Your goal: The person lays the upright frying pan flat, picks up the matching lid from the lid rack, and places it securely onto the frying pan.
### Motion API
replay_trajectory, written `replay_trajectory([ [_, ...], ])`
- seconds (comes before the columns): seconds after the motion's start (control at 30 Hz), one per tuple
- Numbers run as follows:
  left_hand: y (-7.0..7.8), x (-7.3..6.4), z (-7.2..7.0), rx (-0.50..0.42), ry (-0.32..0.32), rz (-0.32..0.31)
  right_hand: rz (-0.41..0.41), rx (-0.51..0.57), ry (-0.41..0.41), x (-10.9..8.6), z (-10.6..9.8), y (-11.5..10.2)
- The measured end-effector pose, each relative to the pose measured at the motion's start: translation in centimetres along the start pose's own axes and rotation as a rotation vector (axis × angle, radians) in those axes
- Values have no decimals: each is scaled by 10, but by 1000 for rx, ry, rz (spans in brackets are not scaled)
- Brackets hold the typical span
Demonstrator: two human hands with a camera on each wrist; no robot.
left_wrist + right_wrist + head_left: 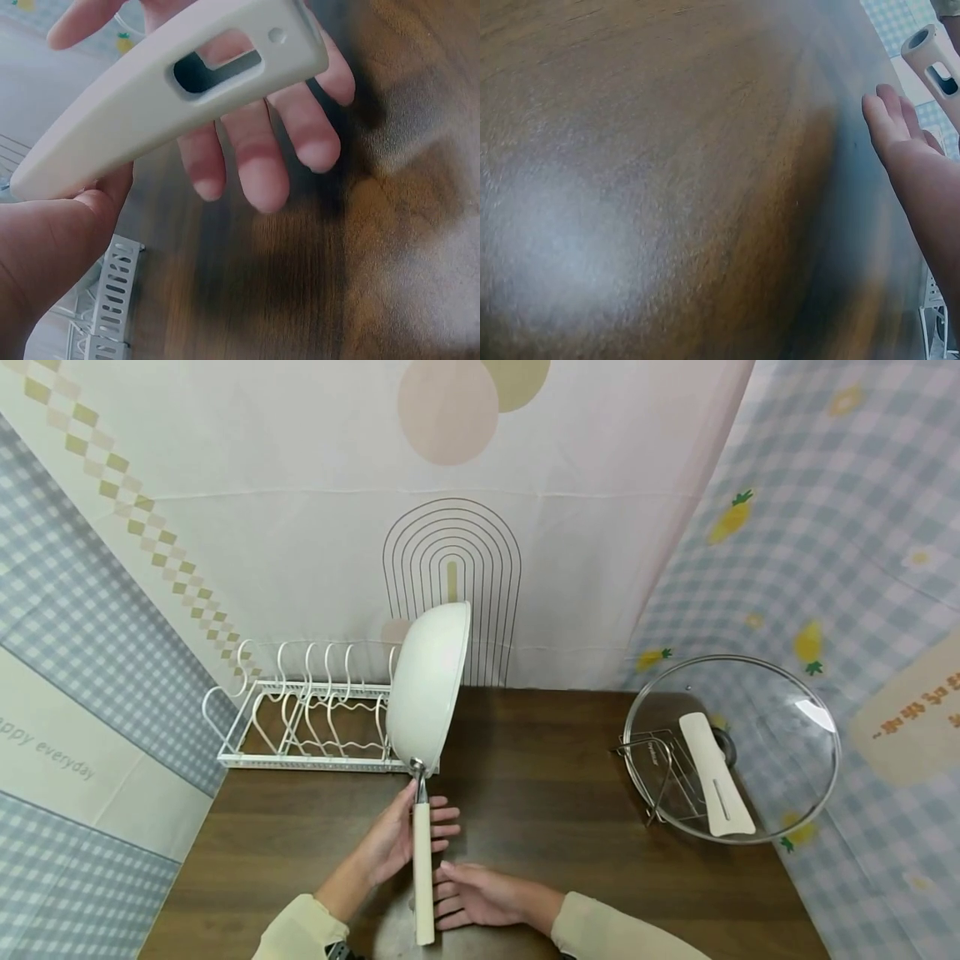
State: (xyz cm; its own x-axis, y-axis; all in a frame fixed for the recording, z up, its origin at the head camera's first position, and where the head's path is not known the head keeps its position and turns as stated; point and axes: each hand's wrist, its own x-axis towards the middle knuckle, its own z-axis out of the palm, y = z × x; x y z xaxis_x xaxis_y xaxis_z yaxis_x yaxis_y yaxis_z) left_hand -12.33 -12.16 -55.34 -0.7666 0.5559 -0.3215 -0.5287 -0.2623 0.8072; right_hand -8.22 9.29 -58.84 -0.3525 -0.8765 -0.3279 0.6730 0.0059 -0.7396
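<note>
A white wok (427, 685) stands on edge at the right end of the white wire rack (247, 758), its long cream handle (423, 877) toward me. My left hand (393, 839) is at the handle's upper part, thumb up near the metal neck, straight fingers passing behind it. In the left wrist view the handle (135, 112) hides much of that hand. My right hand (483, 893) lies to the right of the handle's lower end, fingers loosely extended. In the right wrist view the right hand (915, 142) is beside the handle tip (922, 41).
A glass lid (667, 693) with a long cream handle strip (716, 777) leans in a wire stand (660, 777) at the right. A patterned cloth (570, 568) hangs behind the brown wooden tabletop (540, 777); checked cloths flank it.
</note>
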Motion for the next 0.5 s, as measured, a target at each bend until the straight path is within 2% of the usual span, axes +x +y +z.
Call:
replay_trajectory([
  [0.23, 0, 1, 1, -22, -14, -21, -1, -13, -107, 7, 0, 2],
  [0.5, 0, 1, 1, -50, -25, -36, -16, 24, -139, 11, 1, 7],
])
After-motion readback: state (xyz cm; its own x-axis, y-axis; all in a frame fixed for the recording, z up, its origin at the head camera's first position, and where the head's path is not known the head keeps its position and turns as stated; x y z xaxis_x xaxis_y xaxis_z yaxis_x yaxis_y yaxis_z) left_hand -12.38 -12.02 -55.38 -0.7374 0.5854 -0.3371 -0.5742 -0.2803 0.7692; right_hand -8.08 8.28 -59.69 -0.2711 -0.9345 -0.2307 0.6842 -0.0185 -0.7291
